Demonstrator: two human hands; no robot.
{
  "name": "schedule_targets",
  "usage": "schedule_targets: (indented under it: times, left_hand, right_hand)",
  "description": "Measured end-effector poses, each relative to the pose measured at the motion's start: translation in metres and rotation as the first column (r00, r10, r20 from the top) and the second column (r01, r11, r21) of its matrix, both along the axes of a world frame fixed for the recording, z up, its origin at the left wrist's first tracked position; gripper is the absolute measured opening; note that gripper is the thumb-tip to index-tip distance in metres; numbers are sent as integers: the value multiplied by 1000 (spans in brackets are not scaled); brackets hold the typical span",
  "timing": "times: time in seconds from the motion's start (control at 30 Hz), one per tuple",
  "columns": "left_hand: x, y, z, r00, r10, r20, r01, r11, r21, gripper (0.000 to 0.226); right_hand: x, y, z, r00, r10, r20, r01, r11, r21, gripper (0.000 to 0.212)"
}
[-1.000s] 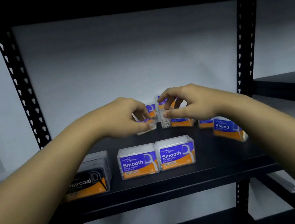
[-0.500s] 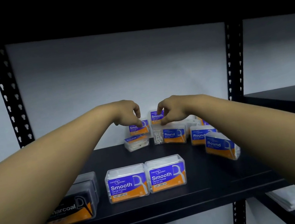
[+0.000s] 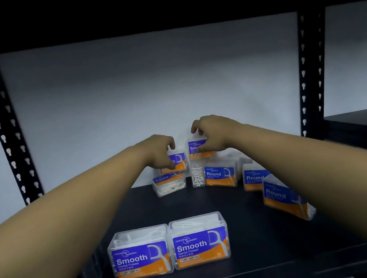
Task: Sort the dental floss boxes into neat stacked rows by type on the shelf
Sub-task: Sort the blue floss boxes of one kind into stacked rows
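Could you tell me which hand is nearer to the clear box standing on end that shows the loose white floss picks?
The right. The right hand grips a Smooth box directly above the upright clear box; the left hand is off to its left, gripping another box.

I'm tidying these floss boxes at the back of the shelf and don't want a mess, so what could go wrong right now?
1. Each hand, left hand and right hand, grips a raised box at the back; either could slip onto the boxes below.
2. The narrow upright box under the right hand's Smooth box looks easy to topple.
3. The right forearm passes close over the tilted Round box and may nudge it.
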State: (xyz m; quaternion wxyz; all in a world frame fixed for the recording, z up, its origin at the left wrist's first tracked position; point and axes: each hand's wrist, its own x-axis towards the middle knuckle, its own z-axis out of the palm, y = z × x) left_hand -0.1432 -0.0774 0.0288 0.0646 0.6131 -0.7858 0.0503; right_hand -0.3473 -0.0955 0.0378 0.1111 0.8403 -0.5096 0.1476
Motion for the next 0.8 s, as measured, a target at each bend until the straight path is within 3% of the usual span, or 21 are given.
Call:
schedule_targets:
  times: [0.4, 0.6, 0.8]
  left_hand:
    - [-10, -20, -16, 996, 62, 60, -56, 994, -98, 66]
    - [-17, -23, -25, 981, 113, 155, -84, 980, -183, 62]
    - [-19, -25, -24, 986, 120, 112, -102, 983, -155, 64]
  right_hand:
    - [12, -26, -12, 993, -55, -105, 54, 998, -9, 74]
    - [21, -30, -12, 985, -78, -155, 69, 996, -62, 64]
    - [16, -29, -13, 994, -42, -103, 44, 999, 16, 57]
